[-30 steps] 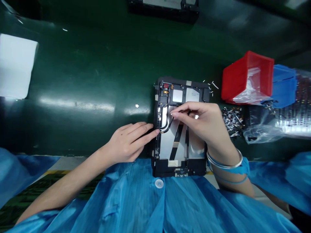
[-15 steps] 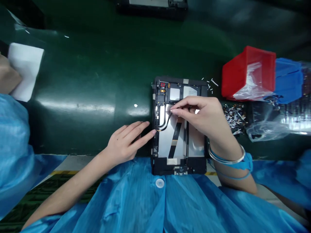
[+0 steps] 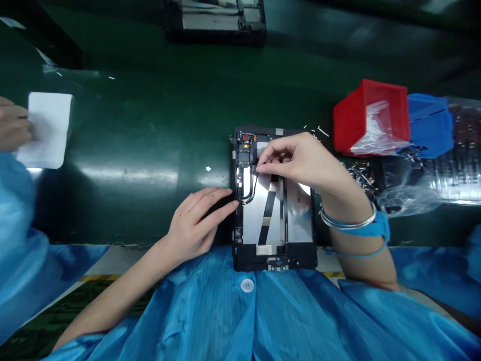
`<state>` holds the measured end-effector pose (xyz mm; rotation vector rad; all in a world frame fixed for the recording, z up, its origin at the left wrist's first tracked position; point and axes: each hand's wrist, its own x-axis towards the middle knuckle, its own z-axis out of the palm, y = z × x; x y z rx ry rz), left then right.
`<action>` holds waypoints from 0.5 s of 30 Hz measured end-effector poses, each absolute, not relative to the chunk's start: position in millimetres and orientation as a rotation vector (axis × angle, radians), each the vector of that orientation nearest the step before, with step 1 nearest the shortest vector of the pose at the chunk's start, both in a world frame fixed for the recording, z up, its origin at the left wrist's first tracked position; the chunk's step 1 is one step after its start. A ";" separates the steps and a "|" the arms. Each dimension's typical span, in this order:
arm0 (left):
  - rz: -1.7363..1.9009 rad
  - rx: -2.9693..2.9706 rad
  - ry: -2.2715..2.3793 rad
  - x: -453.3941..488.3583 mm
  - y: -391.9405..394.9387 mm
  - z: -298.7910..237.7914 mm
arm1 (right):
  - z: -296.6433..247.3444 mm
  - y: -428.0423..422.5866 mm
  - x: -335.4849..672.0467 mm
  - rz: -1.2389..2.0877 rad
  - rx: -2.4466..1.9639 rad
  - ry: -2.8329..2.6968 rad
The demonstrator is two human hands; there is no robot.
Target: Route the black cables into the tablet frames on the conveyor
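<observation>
Now right grip [image 3: 300, 163] pinches cable [image 3: 254, 188] atop tablet [image 3: 296, 256]; left grip [image 3: 195, 223] flat at edge

I count two tablets: one opened tablet [image 3: 274, 250] dead centre, one far tablet [image 3: 216, 22] at 12 o'clock. Two bins at 2 o'clock, red bin [image 3: 361, 115] and blue bin [image 3: 428, 125]. One white sheet [image 3: 48, 125] at 9. Three hands: left hand [image 3: 195, 220], right hand [image 3: 300, 160], plus a co-worker's hand [image 3: 13, 125] at 9.

The desk [image 3: 150, 125] is dark green and glossy, and a pale band of light [image 3: 128, 174] reflects across it. On its right side stand a red bin [image 3: 370, 118] and a blue bin [image 3: 428, 125]. Below the near edge shows grey floor [image 3: 112, 255] with a yellow line [image 3: 97, 277].
</observation>
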<state>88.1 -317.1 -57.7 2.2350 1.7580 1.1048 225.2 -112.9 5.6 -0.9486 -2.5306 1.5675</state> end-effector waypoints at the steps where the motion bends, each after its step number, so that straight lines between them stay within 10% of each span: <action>1: 1.093 2.289 1.743 88.1 -316.4 -58.6 | 5.5 -111.8 224.4 1.569 -0.929 -2.536; 15: 0.605 2.771 1.569 76.4 -300.5 -49.9 | 5.6 -108.1 212.1 1.341 -0.944 -2.733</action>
